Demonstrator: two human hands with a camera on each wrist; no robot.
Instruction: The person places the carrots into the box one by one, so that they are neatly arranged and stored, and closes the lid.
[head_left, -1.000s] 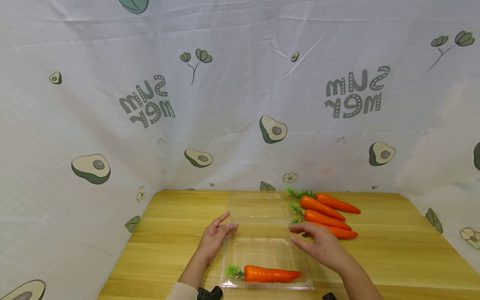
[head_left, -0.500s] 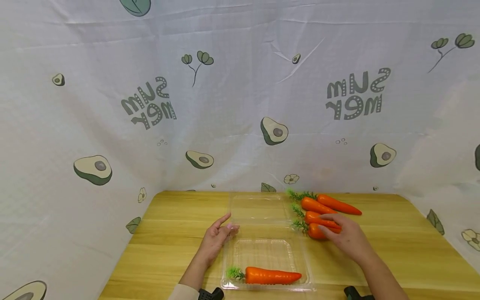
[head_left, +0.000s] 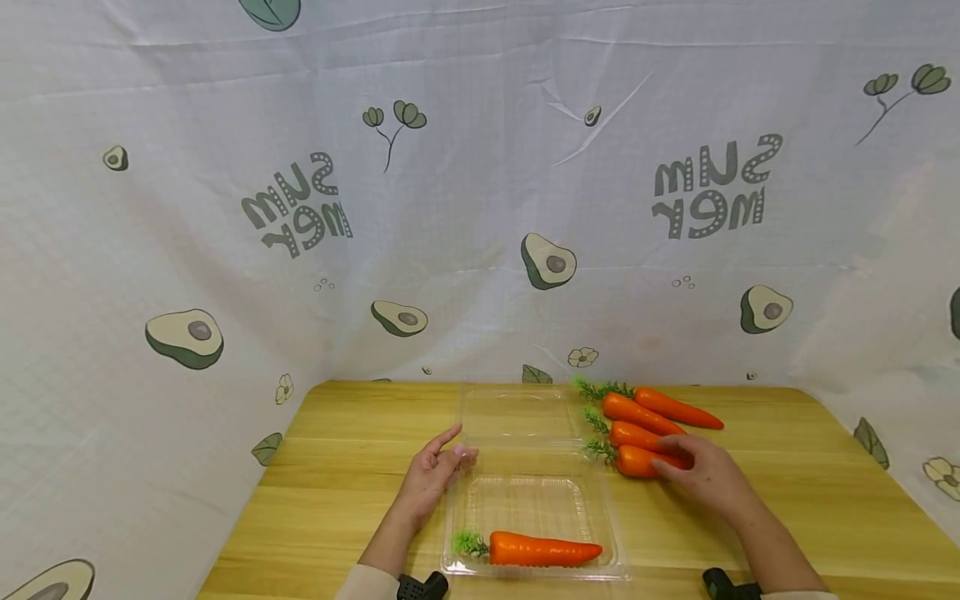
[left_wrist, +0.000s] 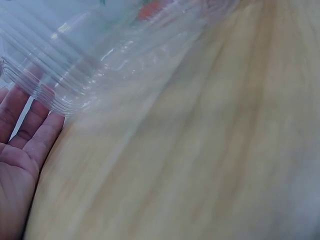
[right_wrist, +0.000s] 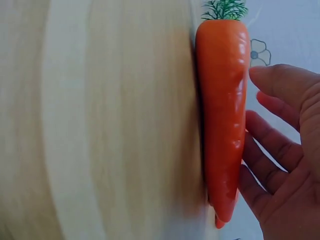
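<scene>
A clear plastic clamshell box [head_left: 525, 504] lies with its lid spread toward the back. One orange carrot [head_left: 545, 550] with a green tuft lies along the box's front side. At the box's left edge, near the hinge, rests my left hand [head_left: 426, 483]; its fingers [left_wrist: 42, 132] are nearly straight and touch the plastic corner in the left wrist view. My right hand [head_left: 708, 475] is over the tip half of the nearest loose carrot [head_left: 636, 462]. In the right wrist view, its thumb and fingers lie along this carrot [right_wrist: 222, 110] without a plain grip.
Several more carrots [head_left: 637, 408] lie side by side right of the lid, tufts pointing left. They rest on a wood-grain table [head_left: 360, 433]. A white cloth [head_left: 465, 208] printed with avocados stands behind and beside the table.
My right hand has moved from above the box rightward to the nearest loose carrot, then slightly farther along toward its tip. My left hand stays at the box's edge.
</scene>
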